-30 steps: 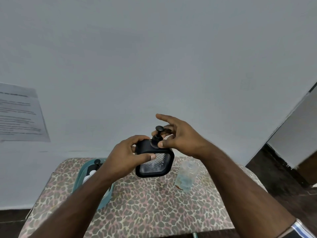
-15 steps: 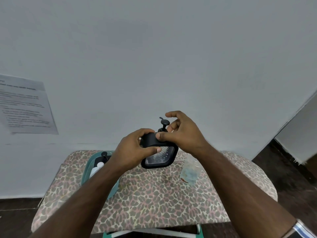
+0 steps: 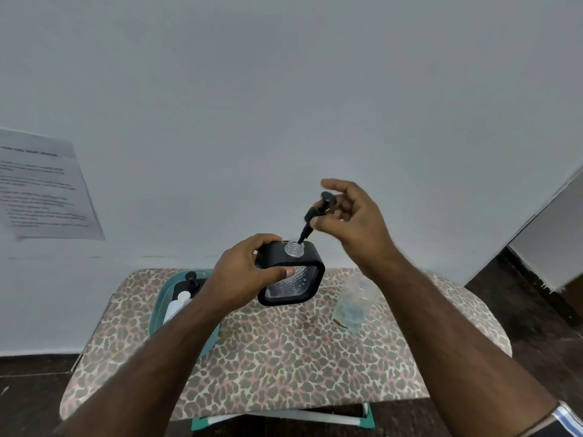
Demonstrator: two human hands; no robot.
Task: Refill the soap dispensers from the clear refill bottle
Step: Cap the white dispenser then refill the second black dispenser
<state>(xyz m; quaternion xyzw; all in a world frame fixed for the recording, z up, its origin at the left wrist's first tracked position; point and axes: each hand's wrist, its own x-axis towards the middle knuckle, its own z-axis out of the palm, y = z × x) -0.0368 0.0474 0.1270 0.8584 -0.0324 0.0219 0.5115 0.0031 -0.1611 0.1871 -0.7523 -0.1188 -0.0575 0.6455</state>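
The pump (image 3: pixel 318 212) has just come free of the soap dispenser (image 3: pixel 291 275): half a second ago it was still seated on the black top with the right hand (image 3: pixel 353 222) twisting at it, and now that hand pinches it between thumb and fingertips and holds it tilted above the opening, its tube end still just over the clear neck (image 3: pixel 294 248); the left hand (image 3: pixel 249 272) has not let go, fingers wrapped over the top edge and thumb pressed across the ribbed front, holding the dispenser up in the air above the table (image 3: pixel 284 357); the open neck means the dispenser is ready to take soap, so the next step is likely to put the pump aside and reach for the refill bottle (image 3: pixel 355 302), which stands on the leopard-print cover just below the right forearm, apart from both hands and with only a little pale liquid showing in it; another pump dispenser (image 3: pixel 191 279) and a white bottle (image 3: pixel 176 305) wait in the teal basket (image 3: pixel 159 307) on the left, partly hidden by the left arm; a printed sheet (image 3: pixel 41 184) hangs on the wall.
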